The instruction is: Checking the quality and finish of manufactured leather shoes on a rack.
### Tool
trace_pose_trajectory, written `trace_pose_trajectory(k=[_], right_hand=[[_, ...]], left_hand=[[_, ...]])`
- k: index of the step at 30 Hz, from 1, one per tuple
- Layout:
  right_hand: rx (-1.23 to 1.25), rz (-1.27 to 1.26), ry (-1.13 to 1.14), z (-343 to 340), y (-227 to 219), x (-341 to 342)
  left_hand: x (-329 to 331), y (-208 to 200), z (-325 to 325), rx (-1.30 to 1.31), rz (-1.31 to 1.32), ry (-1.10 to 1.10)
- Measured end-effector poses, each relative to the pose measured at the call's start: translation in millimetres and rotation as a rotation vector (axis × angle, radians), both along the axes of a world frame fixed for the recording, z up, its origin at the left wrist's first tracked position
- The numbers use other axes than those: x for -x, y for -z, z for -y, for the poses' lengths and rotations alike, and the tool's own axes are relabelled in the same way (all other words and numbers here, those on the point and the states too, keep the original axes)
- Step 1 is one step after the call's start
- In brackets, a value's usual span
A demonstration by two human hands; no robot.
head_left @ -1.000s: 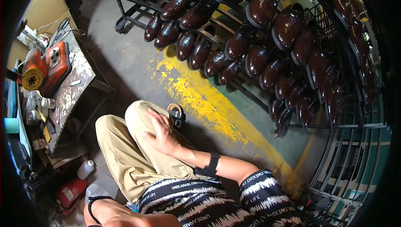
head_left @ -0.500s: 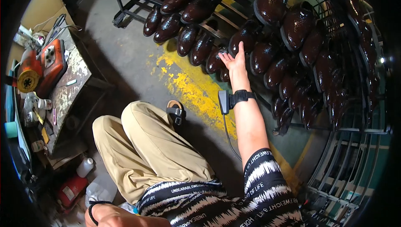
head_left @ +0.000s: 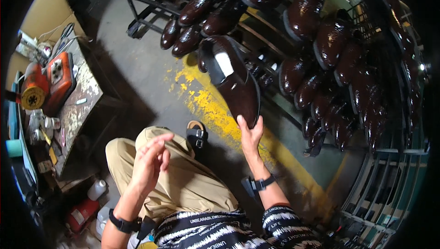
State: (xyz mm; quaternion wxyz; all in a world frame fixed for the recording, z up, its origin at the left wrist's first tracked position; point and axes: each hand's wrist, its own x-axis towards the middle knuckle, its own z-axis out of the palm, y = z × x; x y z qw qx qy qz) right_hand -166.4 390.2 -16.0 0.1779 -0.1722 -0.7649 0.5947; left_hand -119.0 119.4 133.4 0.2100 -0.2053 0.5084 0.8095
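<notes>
My right hand (head_left: 251, 135) grips a dark brown slip-on shoe (head_left: 239, 95) by its toe, thumb on one side and fingers on the other. The shoe's opening faces up, showing a white patch on the insole; its heel end lies over the front of the rack. Above my thigh, my left hand (head_left: 153, 158) holds nothing; its index finger is stretched out and the other fingers are partly bent. Glossy dark brown shoes (head_left: 302, 13) stand in rows on the black metal rack (head_left: 147, 7) beyond and to the right of my right hand.
At left stands a worn workbench (head_left: 87, 84) with an orange machine (head_left: 58, 82), a marker and small jars on it. Below it are a red container (head_left: 82, 212) and a white bottle (head_left: 97, 189). A metal frame (head_left: 380, 203) is at lower right. Yellow paint (head_left: 208, 107) marks the floor.
My right hand reached among the racked shoes; now it has drawn back toward me with one shoe in its grip. My left hand has risen from the lower edge to above my thigh.
</notes>
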Motion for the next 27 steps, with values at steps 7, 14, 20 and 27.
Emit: trace_pose_trajectory(k=[7, 14, 20, 27], right_hand=[[-0.013, 0.096, -0.415, 27, -57, -50], [0.088, 0.146, -0.520, 39, -90, -56], [0.151, 0.125, -0.522, 36, -99, -57], [0.490, 0.296, -0.603, 31, -111, -48]], left_hand=[[29, 25, 5, 0.053, -0.023, -0.306], [22, 33, 17, 0.150, -0.169, -0.426], [27, 18, 7, 0.251, -0.075, -0.402], [25, 15, 1, 0.192, -0.137, -0.357]])
